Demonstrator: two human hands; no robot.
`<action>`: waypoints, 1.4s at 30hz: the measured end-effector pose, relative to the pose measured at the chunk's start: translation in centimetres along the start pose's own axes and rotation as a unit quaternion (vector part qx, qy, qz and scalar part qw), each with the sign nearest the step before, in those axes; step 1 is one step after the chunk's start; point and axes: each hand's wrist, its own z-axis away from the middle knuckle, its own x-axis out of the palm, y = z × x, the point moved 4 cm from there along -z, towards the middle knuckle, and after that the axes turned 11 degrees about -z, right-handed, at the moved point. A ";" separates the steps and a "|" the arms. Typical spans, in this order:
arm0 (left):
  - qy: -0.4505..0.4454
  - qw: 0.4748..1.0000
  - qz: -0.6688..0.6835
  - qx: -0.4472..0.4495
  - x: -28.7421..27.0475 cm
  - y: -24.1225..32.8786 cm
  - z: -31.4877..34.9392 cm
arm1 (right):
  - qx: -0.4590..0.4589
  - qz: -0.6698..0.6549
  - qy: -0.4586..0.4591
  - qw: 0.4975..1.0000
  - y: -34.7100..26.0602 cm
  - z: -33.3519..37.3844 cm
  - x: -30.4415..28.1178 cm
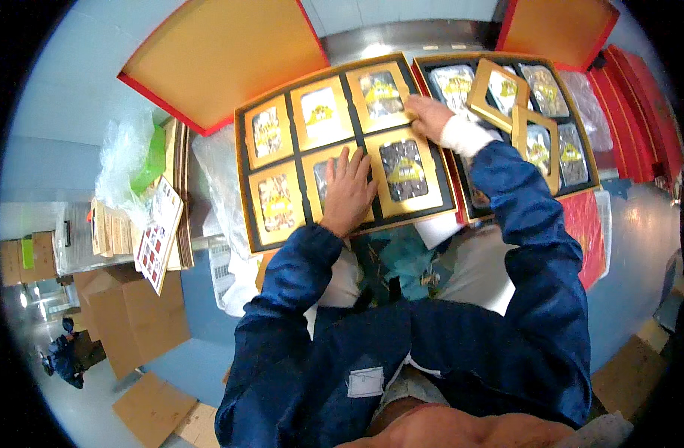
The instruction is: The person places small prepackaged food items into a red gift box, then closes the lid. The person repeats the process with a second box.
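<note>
An open gift box (pixel 244 179) with a black tray holds several gold-framed packs of dried food in two rows. My left hand (pixel 348 188) lies flat, fingers apart, on the lower middle pack (pixel 319 181). My right hand (pixel 429 117) rests at the right edge of the upper right pack (pixel 379 95), fingertips touching its gold frame. Just below it sits the lower right pack (pixel 407 172). A second open box (pixel 592 160) stands to the right, with two loose gold frames (pixel 497 91) lying tilted over its packs.
Both boxes have red lids with orange lining, propped open at the back (pixel 215 56) (pixel 558 30). Clear plastic bags (pixel 129 160) and printed cards (pixel 159 235) lie to the left. Cardboard boxes (pixel 129 317) stand on the floor at lower left. Red boxes (pixel 640 119) are stacked at right.
</note>
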 end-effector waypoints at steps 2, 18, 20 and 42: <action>0.007 1.000 0.024 0.010 -0.9 1.7 5.1 | -0.071 -0.034 0.115 0.990 0.8 5.5 -2.6; -0.033 0.993 0.048 -0.102 -0.2 -0.1 9.4 | 0.189 -0.118 0.284 0.932 3.5 33.9 -1.2; -0.037 0.993 -0.011 -0.108 1.1 -2.7 8.2 | 0.183 -0.107 0.280 0.936 3.0 33.3 -0.1; -0.083 0.995 -0.048 -0.043 7.6 -2.8 0.3 | 0.218 -0.120 0.282 0.926 0.4 31.8 1.4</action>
